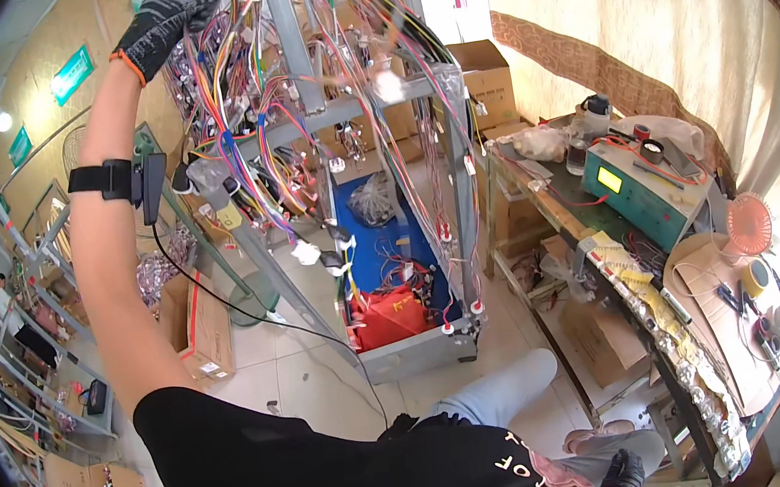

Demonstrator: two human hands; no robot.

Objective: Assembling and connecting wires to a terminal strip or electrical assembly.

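Wires are filling the head view as a person in a black T-shirt is reaching overhead, the left hand (169,15), in a black knitted glove with an orange cuff, closing its fingers around the top of the hanging bundles of multicoloured insulated wire harnesses (236,106). These are draping in loops over the tall grey metal rack frame (300,67) at the upper middle of the picture, directly ahead of the person and well above the pale tiled floor (298,366). A black strap with a small black device (117,177) is sitting on the raised forearm, a thin black cable trailing down from it.

The right hand (624,478), also in a black glove, is resting low near the knee at the bottom edge; whether it is open or closed cannot be told.

The harnesses look light, limp and prone to tangling, with small white connectors that could snag; gripping a gathered bundle near the rack's bar looks safer than pulling on single strands or connectors.

To the right, a cluttered workshop tabletop (555,210) is carrying a teal box-shaped instrument with a lit yellow screen (637,189) and a small pink round fan (749,225). Brown cardboard boxes (208,329) are standing on the floor at left.
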